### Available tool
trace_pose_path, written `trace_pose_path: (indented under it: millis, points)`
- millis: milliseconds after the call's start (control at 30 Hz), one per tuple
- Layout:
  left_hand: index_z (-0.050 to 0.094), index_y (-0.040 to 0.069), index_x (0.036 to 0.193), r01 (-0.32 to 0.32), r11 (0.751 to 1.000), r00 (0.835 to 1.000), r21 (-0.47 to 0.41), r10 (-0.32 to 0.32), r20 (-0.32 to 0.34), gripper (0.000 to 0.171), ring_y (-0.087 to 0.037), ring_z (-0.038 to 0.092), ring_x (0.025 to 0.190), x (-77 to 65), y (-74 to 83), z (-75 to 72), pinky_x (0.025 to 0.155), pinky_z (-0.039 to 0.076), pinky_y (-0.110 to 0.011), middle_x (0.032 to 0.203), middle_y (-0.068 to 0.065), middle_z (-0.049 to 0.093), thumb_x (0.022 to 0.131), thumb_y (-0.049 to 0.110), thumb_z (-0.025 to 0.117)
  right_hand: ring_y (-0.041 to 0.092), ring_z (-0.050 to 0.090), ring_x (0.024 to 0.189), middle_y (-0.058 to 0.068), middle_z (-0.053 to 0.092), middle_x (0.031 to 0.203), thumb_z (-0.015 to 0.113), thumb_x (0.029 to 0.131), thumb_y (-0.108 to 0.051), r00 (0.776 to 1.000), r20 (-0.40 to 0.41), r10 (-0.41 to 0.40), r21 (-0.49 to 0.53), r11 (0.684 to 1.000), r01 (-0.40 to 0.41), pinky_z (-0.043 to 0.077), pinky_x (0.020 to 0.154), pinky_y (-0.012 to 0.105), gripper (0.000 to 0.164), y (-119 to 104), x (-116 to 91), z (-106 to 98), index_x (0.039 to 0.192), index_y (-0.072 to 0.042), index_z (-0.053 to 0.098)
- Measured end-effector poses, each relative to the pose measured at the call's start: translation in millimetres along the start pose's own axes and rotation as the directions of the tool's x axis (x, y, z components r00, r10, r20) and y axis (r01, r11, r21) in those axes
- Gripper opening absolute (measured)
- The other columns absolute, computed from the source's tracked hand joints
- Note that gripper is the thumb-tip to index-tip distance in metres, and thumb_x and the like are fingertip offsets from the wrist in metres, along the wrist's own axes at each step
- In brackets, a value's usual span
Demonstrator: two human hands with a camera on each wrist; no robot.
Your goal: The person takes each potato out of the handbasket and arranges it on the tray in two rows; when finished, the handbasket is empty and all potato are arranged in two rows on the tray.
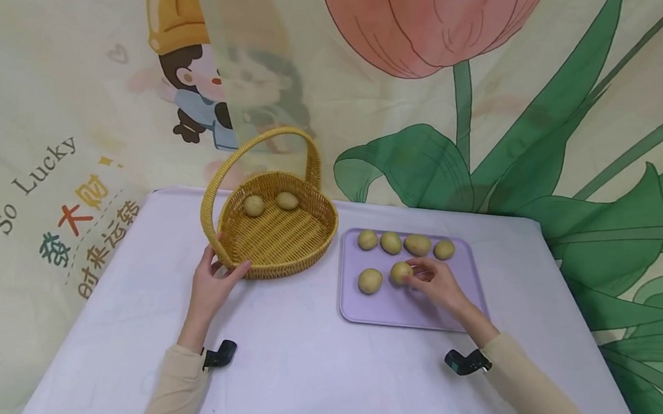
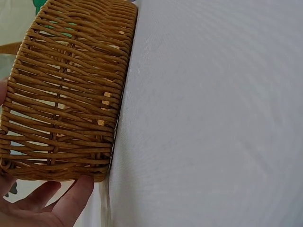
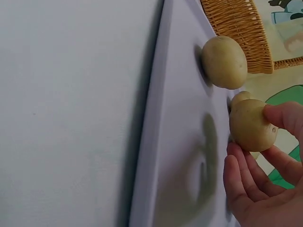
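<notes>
My right hand (image 1: 437, 283) pinches a potato (image 1: 400, 273) between thumb and fingers, over the lilac tray (image 1: 416, 318). In the right wrist view this potato (image 3: 253, 125) appears above the tray surface, with its shadow below. Beside it on the tray lies another potato (image 1: 370, 281); several more (image 1: 417, 244) form a row along the tray's far side. At the left, my left hand (image 1: 215, 282) grips the near left edge of a wicker basket (image 1: 278, 271), thumb at the rim and fingers (image 2: 75, 198) against its side. Two potatoes (image 1: 253, 205) lie inside the basket, toward its back.
The basket's tall arched handle (image 1: 216, 177) rises over its left side. Basket and tray stand side by side on a white-covered table (image 1: 293, 374). A printed cloth (image 1: 411, 109) with tulips and a cartoon figure hangs behind the table.
</notes>
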State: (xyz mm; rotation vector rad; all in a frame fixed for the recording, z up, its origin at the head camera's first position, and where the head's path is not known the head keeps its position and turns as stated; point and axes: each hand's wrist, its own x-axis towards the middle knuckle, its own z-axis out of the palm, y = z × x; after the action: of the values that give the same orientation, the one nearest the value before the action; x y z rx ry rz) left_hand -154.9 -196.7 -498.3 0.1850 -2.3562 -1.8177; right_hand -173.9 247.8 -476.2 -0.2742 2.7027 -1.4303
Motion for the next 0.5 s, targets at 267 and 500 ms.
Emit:
trace_pose_path:
  millis: [267,500]
  points:
    - [0.029,0.023,0.156,0.008,1.000,1.000,-0.003,-0.008,0.010,0.085,-0.034,0.046,0.126,-0.4,0.9,0.1,0.103,0.048,-0.045,0.146,-0.015,0.037,0.086,0.023,0.078,0.017,0.062,0.077,0.017,0.069,0.091,0.076,0.086,-0.006,1.000,0.009,0.000,0.004,1.000,0.000,0.052,0.065,0.019,0.035,1.4,-9.5,8.1,0.113,0.011,0.063]
    - [0.029,0.023,0.156,0.003,1.000,1.000,0.016,-0.003,0.003,0.085,-0.034,0.047,0.125,-1.0,0.8,-1.2,0.101,0.050,-0.044,0.145,-0.015,0.038,0.086,0.024,0.078,0.013,0.062,0.076,0.017,0.069,0.091,0.074,0.086,-0.003,0.998,0.046,-0.039,0.033,0.999,0.038,0.054,0.067,0.018,0.033,3.3,-13.9,13.9,0.113,0.012,0.064]
